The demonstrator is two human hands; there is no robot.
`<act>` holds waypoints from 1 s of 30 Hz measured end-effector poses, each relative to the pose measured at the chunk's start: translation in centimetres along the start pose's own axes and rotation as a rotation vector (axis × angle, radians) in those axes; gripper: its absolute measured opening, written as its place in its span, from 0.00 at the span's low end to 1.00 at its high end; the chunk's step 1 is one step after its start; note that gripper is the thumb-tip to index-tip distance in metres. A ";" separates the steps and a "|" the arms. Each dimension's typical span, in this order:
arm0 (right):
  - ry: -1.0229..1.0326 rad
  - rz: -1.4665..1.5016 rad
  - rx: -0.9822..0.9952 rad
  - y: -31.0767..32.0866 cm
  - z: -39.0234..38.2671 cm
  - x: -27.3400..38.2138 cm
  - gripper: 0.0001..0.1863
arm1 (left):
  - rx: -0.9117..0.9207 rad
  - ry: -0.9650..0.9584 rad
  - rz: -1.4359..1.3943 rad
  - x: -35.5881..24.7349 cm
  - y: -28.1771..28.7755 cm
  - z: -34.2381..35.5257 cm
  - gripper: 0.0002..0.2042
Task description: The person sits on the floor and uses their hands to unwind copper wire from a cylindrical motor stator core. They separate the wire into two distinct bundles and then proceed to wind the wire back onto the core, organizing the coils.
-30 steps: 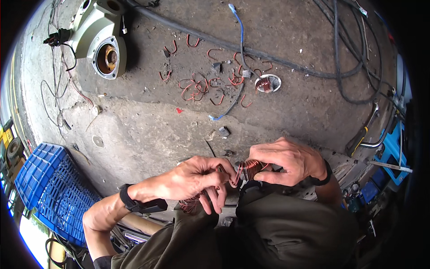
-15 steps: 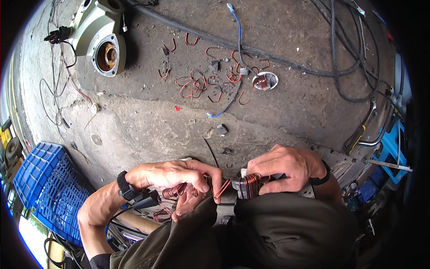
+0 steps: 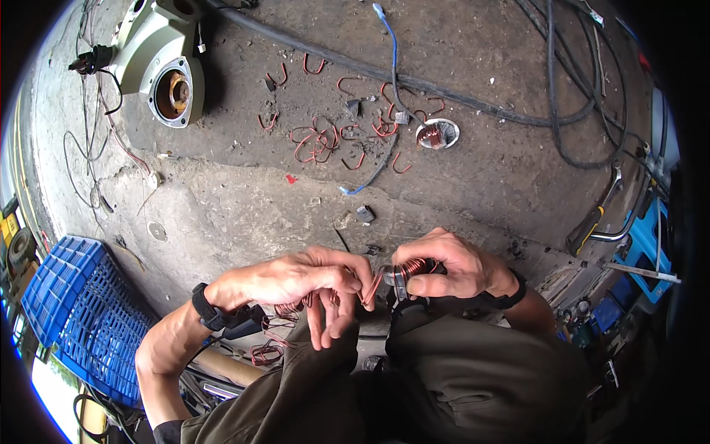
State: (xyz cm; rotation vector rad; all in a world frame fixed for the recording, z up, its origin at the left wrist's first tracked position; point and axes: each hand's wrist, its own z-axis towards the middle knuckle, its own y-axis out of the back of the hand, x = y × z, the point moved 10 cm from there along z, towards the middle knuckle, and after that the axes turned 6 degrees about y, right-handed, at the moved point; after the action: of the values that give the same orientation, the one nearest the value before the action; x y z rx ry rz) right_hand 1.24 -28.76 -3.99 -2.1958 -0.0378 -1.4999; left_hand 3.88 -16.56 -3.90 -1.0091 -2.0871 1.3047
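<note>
Just above my knees, my right hand point(image 3: 455, 266) grips a dark core wound with copper wire, a coil point(image 3: 400, 281). The thumb presses on its near side while the fingers curl over the far side. Close to its left end is my left hand point(image 3: 310, 281), the fingertips pinching a doubled strand of copper wire point(image 3: 376, 287) that runs to the coil. Its lower fingers hang down loosely. More looped copper wire point(image 3: 287, 311) lies behind and below the left palm, partly hidden by it.
Ahead on the concrete floor lie bent copper wire pieces point(image 3: 318, 140) and a small white-rimmed cup point(image 3: 439, 134). A pale metal motor housing point(image 3: 168, 81) stands far left, a blue crate point(image 3: 92, 318) near left. A thick black cable point(image 3: 488, 109) crosses the floor. Tools, including a screwdriver point(image 3: 586, 231), lie right.
My right hand has raised the coil slightly, shifted left and turned it. My left hand has moved a little to the right, its lower fingers now more visible.
</note>
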 end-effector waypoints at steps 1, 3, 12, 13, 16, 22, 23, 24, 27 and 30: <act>-0.019 -0.013 0.007 -0.1 0.1 0.0 0.15 | -0.033 -0.075 0.036 -0.4 0.1 0.1 0.18; 0.030 -0.044 -0.032 0.2 0.3 0.7 0.16 | -0.098 -0.224 0.110 -1.3 0.3 0.2 0.17; 0.202 0.048 -0.146 1.0 -1.5 0.9 0.23 | 0.003 -0.057 -0.213 -0.1 -0.4 0.0 0.10; 0.180 0.010 -0.184 1.5 -1.6 0.8 0.23 | -0.013 -0.060 -0.220 -0.3 -0.2 -0.1 0.10; 0.123 -0.153 -0.273 2.7 -1.7 1.1 0.21 | -0.076 -0.062 -0.163 -0.7 1.0 -1.1 0.11; 0.087 -0.327 -0.123 2.8 -1.2 1.0 0.20 | -0.165 -0.034 0.001 -1.7 1.8 -3.6 0.11; 0.092 -0.286 -0.098 2.8 -1.3 0.9 0.20 | -0.175 -0.023 0.026 -1.9 2.0 -3.9 0.11; 0.097 -0.244 -0.069 2.8 -1.5 1.0 0.20 | -0.171 -0.032 0.032 -1.8 2.5 -4.4 0.11; 0.082 -0.096 -0.051 3.6 -2.2 0.6 0.22 | -0.192 -0.035 0.115 -1.8 2.9 -5.4 0.13; 0.065 0.048 -0.095 3.9 -3.0 -0.6 0.25 | -0.072 -0.128 0.068 -1.7 2.0 -4.1 0.14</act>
State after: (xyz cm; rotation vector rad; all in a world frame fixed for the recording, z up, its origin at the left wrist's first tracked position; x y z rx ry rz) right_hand -0.58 -33.26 -5.12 -2.2032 0.1092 -1.5752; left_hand 8.53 -15.10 -4.00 -1.0607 -2.2269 1.3694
